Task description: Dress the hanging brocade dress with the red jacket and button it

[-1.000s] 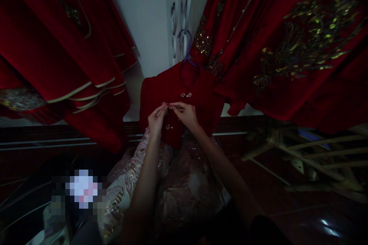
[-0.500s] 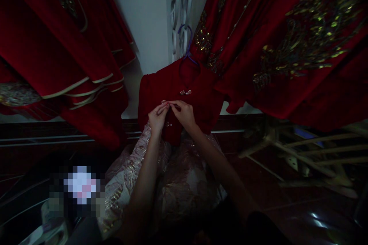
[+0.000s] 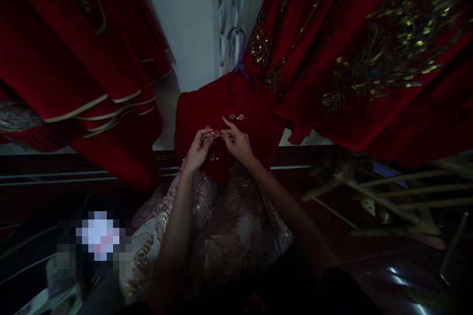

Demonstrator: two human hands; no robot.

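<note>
A red jacket hangs on a purple hanger, its front decorated with small beaded clasps. The upper clasp joins both sides below the neckline. At the middle clasp, my left hand is closed in a pinch on its left part. My right hand has its thumb and a finger pinched at the clasp's right end, with the index finger raised off it. A lower clasp shows beneath my hands. Exactly how the fingertips grip the beads is too dark and small to see.
Red garments with pale trim hang at the left, and red cloth with gold sequins at the right. A pale pink shiny skirt spreads below the jacket. Wooden slatted furniture stands on the right. A pixelated patch covers something at lower left.
My right index finger has lifted and my fingertips have drawn slightly apart, so the beaded clasp now shows between them. The whole view has shifted a little.
</note>
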